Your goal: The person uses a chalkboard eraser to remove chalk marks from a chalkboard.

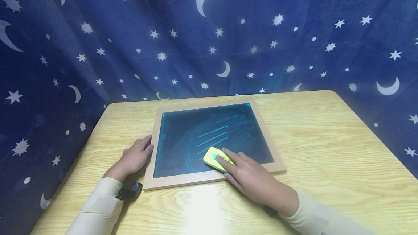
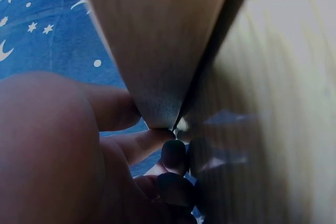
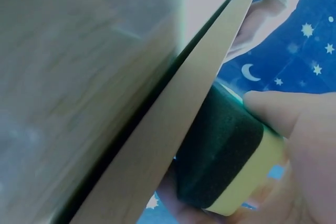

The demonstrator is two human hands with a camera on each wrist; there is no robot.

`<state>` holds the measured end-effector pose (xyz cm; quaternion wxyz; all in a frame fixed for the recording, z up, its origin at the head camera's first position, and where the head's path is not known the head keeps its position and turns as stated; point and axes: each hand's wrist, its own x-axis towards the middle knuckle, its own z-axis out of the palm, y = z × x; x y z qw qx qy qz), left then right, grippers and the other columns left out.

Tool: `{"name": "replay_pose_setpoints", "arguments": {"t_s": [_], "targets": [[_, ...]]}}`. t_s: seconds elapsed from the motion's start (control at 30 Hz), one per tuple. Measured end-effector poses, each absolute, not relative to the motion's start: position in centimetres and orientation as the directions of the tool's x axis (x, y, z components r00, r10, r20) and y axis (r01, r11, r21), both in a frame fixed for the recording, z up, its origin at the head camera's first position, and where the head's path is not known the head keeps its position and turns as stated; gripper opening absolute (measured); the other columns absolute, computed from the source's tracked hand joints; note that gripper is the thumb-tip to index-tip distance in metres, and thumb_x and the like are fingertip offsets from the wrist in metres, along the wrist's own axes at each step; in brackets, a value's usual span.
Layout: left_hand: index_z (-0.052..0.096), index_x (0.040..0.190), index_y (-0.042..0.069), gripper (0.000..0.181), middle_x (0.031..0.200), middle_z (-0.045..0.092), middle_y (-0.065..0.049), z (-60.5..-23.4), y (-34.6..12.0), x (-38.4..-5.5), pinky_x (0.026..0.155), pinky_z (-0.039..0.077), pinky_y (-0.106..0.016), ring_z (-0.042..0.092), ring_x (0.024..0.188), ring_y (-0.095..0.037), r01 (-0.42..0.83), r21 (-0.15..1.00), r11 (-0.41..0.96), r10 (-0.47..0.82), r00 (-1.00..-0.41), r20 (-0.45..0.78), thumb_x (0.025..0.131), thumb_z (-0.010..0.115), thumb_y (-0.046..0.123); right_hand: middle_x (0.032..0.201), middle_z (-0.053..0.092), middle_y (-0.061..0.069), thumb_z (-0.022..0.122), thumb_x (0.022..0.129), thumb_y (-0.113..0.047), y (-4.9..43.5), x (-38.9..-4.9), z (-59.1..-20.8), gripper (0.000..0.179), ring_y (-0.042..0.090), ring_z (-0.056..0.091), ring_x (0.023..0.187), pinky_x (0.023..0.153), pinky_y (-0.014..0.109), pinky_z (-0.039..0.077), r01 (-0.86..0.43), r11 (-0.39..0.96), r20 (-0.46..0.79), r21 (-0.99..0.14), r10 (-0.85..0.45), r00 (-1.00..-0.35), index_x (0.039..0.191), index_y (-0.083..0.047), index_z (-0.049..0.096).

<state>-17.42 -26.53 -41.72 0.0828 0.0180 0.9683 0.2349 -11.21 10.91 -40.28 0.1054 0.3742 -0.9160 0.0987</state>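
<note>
Head view: a block-shaped eraser with a bright yellow back and a dark pad beneath lies on a dark rectangular chalkboard in a pale wooden frame, near the middle of its front rail. The right hand grips the eraser, thumb at one long side and fingers clamped over the back and the other side.

By its look the eraser should be light and hard to break, with a soft, slightly giving pad and a firmer back; the long sides offer the surest hold, keeping the pad free. The chalkboard seems flat, stiff and heavier, and might slide on the smooth pale wood-grain bench; its frame is the place to steady it. The left hand rests against the outer left edge, thumb and forefinger touching the wood, the fingers a little apart and clamped on nothing.

The eraser's corners are rounded, and some dark print shows between the fingers. On the chalkboard, slanting bright blue strokes run side by side up from the eraser, amid cloudy blue smears. Behind hangs a deep blue curtain with white moons and stars.
</note>
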Motion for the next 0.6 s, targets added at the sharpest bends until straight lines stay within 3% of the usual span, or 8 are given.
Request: {"name": "replay_pose_setpoints", "arguments": {"t_s": [0.3,0.6], "targets": [[0.03,0.156,0.001,0.056,0.129,0.054,-0.023,-41.76,-26.52,-17.38,0.098,0.031,-0.066,0.052,0.121,-0.04,-0.003,0.457,0.889,0.073,-0.986,-0.148,0.108,0.03,0.03,0.151,0.049,0.014,0.059,0.102,-0.03,10.29,-10.74,-40.26,0.049,0.023,0.061,0.112,0.089,0.039,0.055,-0.71,0.689,0.235,-0.145,-0.673,-0.702,0.148,-0.017,0.051],[0.031,0.155,0.001,0.055,0.126,0.055,-0.023,-41.74,-26.51,-17.38,0.096,0.032,-0.066,0.053,0.119,-0.039,0.01,0.457,0.889,0.081,-0.987,-0.136,0.108,0.032,0.029,0.151,0.049,0.014,0.059,0.101,-0.03,10.01,-10.68,-40.43,0.049,0.022,0.061,0.111,0.09,0.038,0.054,-0.721,0.678,0.244,-0.142,-0.682,-0.689,0.147,-0.016,0.051]]}}
